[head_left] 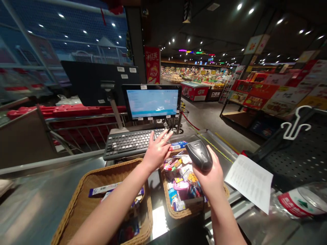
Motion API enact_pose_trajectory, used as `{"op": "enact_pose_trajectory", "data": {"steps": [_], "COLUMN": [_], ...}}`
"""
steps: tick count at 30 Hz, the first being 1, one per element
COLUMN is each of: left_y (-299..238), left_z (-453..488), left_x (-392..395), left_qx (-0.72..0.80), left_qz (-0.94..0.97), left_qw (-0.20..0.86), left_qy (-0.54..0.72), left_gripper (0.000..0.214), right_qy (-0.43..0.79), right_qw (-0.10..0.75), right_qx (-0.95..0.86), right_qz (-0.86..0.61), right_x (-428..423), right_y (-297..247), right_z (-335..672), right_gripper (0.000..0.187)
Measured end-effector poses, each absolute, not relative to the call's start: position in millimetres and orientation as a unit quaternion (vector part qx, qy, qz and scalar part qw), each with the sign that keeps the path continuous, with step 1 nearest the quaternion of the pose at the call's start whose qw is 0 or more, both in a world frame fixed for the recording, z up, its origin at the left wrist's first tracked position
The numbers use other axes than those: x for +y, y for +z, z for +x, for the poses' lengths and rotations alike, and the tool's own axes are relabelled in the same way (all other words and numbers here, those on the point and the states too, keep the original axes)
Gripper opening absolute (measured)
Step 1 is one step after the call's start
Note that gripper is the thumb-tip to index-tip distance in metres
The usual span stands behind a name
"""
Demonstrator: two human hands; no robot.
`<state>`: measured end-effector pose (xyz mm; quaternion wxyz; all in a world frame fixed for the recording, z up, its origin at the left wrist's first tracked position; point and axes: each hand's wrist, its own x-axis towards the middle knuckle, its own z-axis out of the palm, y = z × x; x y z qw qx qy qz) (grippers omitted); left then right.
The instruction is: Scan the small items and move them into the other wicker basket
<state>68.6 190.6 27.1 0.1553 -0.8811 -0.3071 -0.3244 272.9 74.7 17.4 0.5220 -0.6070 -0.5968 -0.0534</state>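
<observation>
My right hand [212, 175] is wrapped around a dark barcode scanner [199, 154], held above the right wicker basket [176, 213]. That basket is filled with mixed small packaged goods [180, 183]. My left hand [157, 151] is spread over the right end of the black keyboard [130, 142], fingers apart; whether a fingertip touches a key I cannot tell. A blue box with a barcode [178, 145] lies at the basket's far edge, between my hands. Under my left forearm stands the left wicker basket [81, 185], with a few packages [104, 190] in it, partly hidden by the arm.
Behind the keyboard stands a lit monitor [153, 102], with a second dark screen [94, 81] seen from behind. A printed sheet [251, 180] lies at the right, near a large clear bottle with a red label [301, 202]. A white hanger hook [296, 124] hangs on the black perforated panel [304, 153].
</observation>
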Motion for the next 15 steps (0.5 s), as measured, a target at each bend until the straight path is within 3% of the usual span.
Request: {"op": "enact_pose_trajectory", "data": {"steps": [6, 15], "left_y": [70, 76], "left_z": [33, -5], "left_x": [177, 171], "left_qx": [-0.326, -0.361], "left_qz": [-0.85, -0.821], "left_qw": [0.227, 0.28], "left_qy": [-0.346, -0.343], "left_gripper": [0.018, 0.02], "right_qy": [-0.052, -0.028], "right_qw": [0.499, 0.483], "right_qx": [-0.659, -0.713], "right_qz": [-0.56, -0.508], "right_x": [68, 63], "right_y": [30, 37], "right_z": [247, 208], "right_gripper": [0.058, 0.053]}}
